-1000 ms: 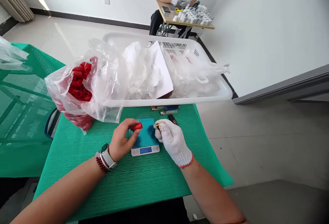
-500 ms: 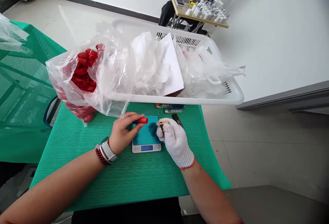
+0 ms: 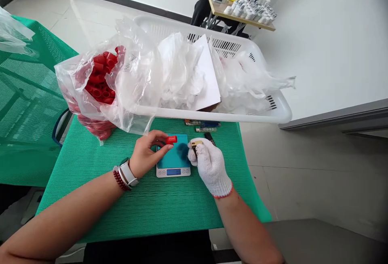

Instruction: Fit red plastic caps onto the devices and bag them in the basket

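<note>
Since a second ago, we have brought the glossy red plastic tube farther right above the teal-topped scale. Our bare left hand pinches it between thumb and fingers, its short cylinder jutting right. Just right, our knit-gloved right hand grips a gold-topped item, mostly hidden, and covers the scale's right edge. Beneath spreads green mesh; far left bulges a crinkled clear bag of red tubes, partly overlapping a white slotted basket.
</note>
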Demonstrator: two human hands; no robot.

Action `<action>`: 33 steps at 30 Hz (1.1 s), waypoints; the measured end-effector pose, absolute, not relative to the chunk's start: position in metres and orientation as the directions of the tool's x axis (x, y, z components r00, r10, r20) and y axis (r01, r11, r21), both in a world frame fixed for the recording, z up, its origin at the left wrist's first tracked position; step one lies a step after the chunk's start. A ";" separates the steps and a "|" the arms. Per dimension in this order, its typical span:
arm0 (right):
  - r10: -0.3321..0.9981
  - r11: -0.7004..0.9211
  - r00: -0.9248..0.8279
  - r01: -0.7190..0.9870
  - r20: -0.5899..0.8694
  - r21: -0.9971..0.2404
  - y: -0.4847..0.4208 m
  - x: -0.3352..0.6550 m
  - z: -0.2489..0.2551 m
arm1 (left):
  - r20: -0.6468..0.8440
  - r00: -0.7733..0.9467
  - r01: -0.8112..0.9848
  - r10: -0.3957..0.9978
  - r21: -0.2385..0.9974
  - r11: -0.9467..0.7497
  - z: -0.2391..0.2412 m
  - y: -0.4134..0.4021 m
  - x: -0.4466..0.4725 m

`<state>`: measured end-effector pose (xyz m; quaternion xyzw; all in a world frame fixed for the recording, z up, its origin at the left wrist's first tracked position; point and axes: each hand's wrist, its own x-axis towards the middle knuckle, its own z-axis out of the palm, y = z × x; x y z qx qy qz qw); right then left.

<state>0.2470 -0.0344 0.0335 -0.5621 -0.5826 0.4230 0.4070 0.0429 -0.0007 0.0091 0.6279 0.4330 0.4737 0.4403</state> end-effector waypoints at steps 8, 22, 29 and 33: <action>0.996 0.025 -0.086 0.311 -0.002 -0.950 -0.034 0.245 0.036 | 0.222 0.184 0.106 0.957 0.964 -0.244 0.008 0.000 0.043; 0.985 0.087 -0.170 0.408 0.018 -0.909 -0.035 0.246 0.038 | 0.304 0.254 0.140 0.918 0.928 -0.346 0.009 -0.001 0.043; 0.978 0.179 -0.178 0.443 0.109 -0.878 -0.035 0.250 0.035 | 0.387 0.295 0.156 0.874 0.883 -0.443 0.006 0.000 0.042; 0.972 0.233 -0.158 0.551 0.174 -0.801 -0.035 0.251 0.032 | 0.394 0.298 0.175 0.870 0.873 -0.455 0.006 0.000 0.042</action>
